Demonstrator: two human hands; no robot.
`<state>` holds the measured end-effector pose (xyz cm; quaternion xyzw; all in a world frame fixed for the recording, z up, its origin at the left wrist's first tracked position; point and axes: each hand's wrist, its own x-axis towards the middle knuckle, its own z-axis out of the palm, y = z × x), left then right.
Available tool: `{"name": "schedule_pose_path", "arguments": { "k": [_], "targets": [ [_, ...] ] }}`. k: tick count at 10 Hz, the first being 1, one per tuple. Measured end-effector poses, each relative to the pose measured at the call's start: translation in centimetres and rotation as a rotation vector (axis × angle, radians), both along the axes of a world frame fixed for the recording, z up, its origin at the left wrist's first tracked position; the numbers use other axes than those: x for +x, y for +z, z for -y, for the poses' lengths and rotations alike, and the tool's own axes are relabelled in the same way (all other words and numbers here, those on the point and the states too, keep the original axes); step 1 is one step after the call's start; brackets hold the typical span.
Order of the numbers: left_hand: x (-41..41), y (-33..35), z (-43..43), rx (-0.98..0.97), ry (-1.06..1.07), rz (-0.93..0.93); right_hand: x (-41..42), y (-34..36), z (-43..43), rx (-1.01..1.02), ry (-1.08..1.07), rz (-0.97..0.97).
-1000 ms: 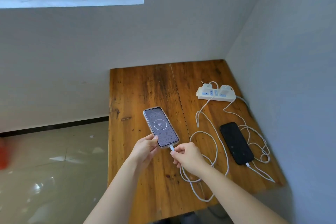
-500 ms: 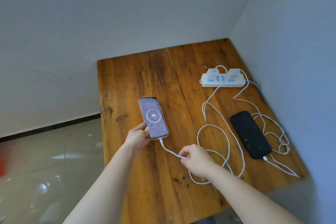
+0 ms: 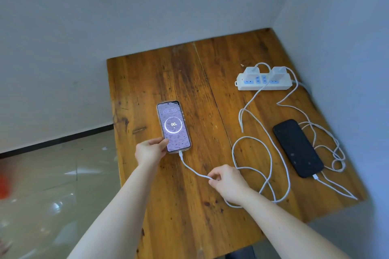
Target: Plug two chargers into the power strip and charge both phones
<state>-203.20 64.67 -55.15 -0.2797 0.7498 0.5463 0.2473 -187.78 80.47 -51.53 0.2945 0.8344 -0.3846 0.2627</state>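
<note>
A: Nearest us, what is the right hand point(image 3: 228, 182) doing?
B: Its fingers point(image 3: 213, 176) are pinched closed on the white cable point(image 3: 194, 171), on the near side of the lit phone point(image 3: 173, 126).

A: And the left hand point(image 3: 150, 150)?
B: It grips the lit phone's near left corner, thumb on the glass. The phone lies flat on the wooden surface point(image 3: 147, 82), cable plugged into its near end, screen reading 96 in a ring.

A: The other one?
B: The dark phone point(image 3: 297, 147) lies well to the right of the lit phone, screen black, its own cable point(image 3: 328, 183) in its near end, loose loops beside it.

A: Farther back?
B: The power strip point(image 3: 264, 85) sits beyond and right of the lit phone, with two white chargers point(image 3: 252, 70) plugged into it.
</note>
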Motion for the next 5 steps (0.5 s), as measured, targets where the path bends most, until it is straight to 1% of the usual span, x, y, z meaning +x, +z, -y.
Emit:
{"name": "schedule_pose_path", "arguments": {
  "k": [1, 2, 3, 4, 5],
  "targets": [
    [0.2, 0.3, -0.3, -0.216, -0.102, -0.082, 0.1, 0.1, 0.3, -0.006, 0.010, 0.001],
    [0.4, 0.8, -0.3, -0.318, -0.209, -0.145, 0.1, 0.3, 0.4, 0.012, 0.006, 0.010],
    [1.4, 1.2, 0.0, -0.343, -0.290, -0.176, 0.1, 0.9, 0.4, 0.008, -0.015, 0.011],
    [3.3, 1.7, 0.7, -0.338, -0.340, -0.269, 0.2, 1.9, 0.7, -0.014, -0.053, -0.007],
    [8.0, 1.8, 2.5, -0.388, -0.415, -0.347, 0.4, 5.4, 0.5, -0.123, -0.202, -0.141]
  ]
}}
